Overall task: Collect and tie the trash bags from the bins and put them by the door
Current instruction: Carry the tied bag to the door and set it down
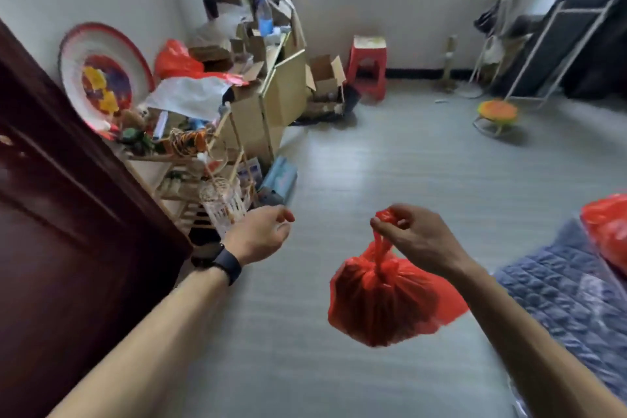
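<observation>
The trash bag (383,299) at 5 o'clock is bright red. The door (51,214) at 9 o'clock is dark red-brown. The round tray (105,78) at 10 o'clock is white with a red rim and yellow, blue and red blobs. The stool (368,68) at 1 o'clock is red. The floor (373,163) is grey with thin stripes. The quilt (559,299) at 4 o'clock is blue-grey with stitched squares. The watch band (224,265) is black.
</observation>
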Action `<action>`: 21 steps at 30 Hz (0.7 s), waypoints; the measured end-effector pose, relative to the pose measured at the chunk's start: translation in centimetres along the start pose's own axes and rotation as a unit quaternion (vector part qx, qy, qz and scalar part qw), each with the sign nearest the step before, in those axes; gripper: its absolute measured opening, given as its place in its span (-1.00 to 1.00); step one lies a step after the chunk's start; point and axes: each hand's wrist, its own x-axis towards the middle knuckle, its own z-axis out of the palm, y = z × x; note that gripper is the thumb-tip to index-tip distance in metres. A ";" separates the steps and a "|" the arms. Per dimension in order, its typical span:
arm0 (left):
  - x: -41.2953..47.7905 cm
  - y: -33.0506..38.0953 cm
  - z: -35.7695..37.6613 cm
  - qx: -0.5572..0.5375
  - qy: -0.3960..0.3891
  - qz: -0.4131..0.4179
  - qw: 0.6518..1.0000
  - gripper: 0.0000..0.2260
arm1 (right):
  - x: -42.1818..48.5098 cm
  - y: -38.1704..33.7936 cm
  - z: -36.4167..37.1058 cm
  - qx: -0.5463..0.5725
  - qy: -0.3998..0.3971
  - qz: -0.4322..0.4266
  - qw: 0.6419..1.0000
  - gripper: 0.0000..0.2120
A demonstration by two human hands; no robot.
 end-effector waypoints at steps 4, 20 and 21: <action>7.0 7.0 -1.4 0.032 0.012 0.049 0.998 -0.77 | 2.6 3.6 -7.3 -0.047 0.074 0.007 0.996 -0.70; 49.4 28.4 -0.9 0.124 -0.033 0.236 0.963 -0.77 | 28.7 20.0 -30.1 -0.193 0.225 0.156 0.942 -0.69; 52.1 30.2 -0.8 0.125 -0.038 0.247 0.960 -0.77 | 30.3 20.9 -31.7 -0.196 0.233 0.165 0.938 -0.69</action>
